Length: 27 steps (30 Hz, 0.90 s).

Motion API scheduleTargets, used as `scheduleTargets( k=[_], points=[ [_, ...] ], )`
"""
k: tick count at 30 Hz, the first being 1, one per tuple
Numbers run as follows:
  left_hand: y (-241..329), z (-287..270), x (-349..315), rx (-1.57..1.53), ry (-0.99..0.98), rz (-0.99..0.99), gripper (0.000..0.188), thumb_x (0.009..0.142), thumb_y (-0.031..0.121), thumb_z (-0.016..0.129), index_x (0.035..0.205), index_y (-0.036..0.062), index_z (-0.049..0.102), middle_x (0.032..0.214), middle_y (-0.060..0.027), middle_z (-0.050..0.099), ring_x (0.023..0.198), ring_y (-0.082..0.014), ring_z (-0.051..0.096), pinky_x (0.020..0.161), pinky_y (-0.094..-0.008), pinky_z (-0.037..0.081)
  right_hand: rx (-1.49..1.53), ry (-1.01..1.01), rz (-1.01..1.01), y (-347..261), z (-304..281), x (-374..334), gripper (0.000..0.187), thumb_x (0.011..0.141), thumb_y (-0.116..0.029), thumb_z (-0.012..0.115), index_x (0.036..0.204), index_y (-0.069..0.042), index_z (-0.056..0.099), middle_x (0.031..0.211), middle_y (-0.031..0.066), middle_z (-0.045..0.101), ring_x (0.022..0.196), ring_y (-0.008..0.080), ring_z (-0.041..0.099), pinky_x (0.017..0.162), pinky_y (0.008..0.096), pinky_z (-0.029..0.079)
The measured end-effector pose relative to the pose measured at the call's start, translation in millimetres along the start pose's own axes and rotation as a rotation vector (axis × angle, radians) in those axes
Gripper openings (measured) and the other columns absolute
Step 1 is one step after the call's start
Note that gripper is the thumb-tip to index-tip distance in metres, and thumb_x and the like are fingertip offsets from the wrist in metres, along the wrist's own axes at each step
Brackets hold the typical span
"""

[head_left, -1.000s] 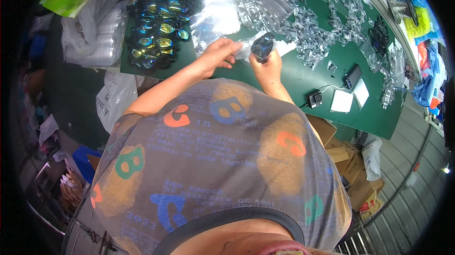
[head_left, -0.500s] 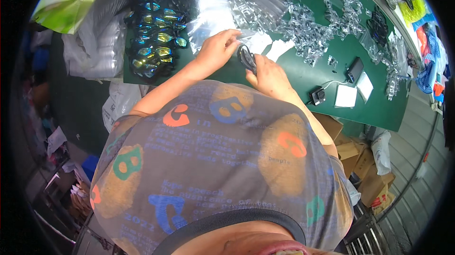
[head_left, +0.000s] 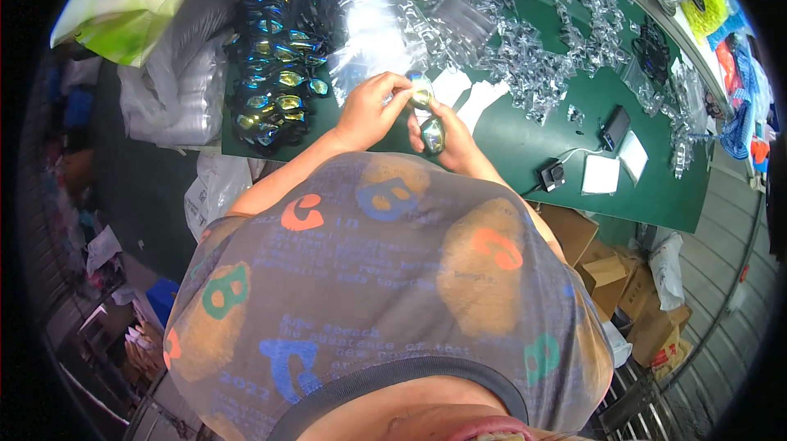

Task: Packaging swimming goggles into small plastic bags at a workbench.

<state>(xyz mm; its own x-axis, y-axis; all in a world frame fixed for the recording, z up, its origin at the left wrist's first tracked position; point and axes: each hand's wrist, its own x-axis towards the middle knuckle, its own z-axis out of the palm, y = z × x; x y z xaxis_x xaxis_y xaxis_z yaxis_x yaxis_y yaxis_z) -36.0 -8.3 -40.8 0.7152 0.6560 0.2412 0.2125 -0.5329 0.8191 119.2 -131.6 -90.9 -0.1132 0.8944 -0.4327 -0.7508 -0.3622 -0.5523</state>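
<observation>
A pair of swimming goggles (head_left: 432,137) with mirrored yellow-green lenses is held upright over the table's near edge. Around its middle and lower lens closes my right hand (head_left: 457,143), thumb beside the bridge. My left hand (head_left: 369,113) pinches the left side of the upper lens between thumb and fingertips. Its fingers hide that edge, and the strap cannot be made out. Just beyond the hands lie white paper strips (head_left: 484,103) and flat clear plastic bags (head_left: 367,47). Left of them is a dense pile of similar mirrored goggles (head_left: 283,54).
Small clear plastic pieces (head_left: 525,56) cover the back right of the green table (head_left: 512,154). At right sit a small black camera (head_left: 552,175), a white card (head_left: 600,174) and a black power bank (head_left: 615,127). Wrapped stacks (head_left: 176,105) stand far left; cardboard boxes (head_left: 607,273) are below.
The goggles have turned so that their lenses now face up, where a dark looped edge showed before. My left fingers have come onto the upper lens; the right hand has shifted slightly lower.
</observation>
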Motion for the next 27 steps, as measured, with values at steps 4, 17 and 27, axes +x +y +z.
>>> scheduleTargets(
  k=[4, 17, 27],
  points=[
    [-1, 5, -12, -0.076, 0.039, -0.130, 0.014, 0.094, 0.013, 0.068, 0.104, 0.0035, 0.065, 0.096, -0.0116, 0.072, 0.091, -0.0269, 0.071, 0.076, -0.0368, 0.054, 0.359, -0.182, -0.102, 4, 14, 2, 0.041, 0.106, -0.043, 0.046, 0.121, -0.006, 0.053, 0.086, 0.0103, 0.062, 0.065, 0.0227, 0.059, 0.060, 0.0356, 0.049],
    [7, 3, 0, 0.199, -0.041, 0.270, 0.009, 0.090, 0.012, 0.067, 0.097, 0.0071, 0.065, 0.091, -0.0095, 0.066, 0.089, -0.0320, 0.063, 0.088, -0.0437, 0.046, -1.296, 0.348, -0.442, -9, 8, 9, 0.036, 0.101, -0.030, 0.053, 0.120, 0.001, 0.057, 0.101, 0.0183, 0.069, 0.092, 0.0342, 0.070, 0.076, 0.0425, 0.053],
    [-23, 28, -16, -0.957, -0.060, -0.637, 0.030, 0.097, 0.029, 0.070, 0.114, 0.0060, 0.061, 0.094, -0.0002, 0.063, 0.082, -0.0097, 0.059, 0.064, -0.0256, 0.050, -0.307, 0.110, -0.058, 9, 10, 7, 0.034, 0.105, -0.033, 0.054, 0.124, -0.005, 0.057, 0.095, 0.0040, 0.065, 0.081, 0.0146, 0.063, 0.074, 0.0261, 0.051]
  ],
)
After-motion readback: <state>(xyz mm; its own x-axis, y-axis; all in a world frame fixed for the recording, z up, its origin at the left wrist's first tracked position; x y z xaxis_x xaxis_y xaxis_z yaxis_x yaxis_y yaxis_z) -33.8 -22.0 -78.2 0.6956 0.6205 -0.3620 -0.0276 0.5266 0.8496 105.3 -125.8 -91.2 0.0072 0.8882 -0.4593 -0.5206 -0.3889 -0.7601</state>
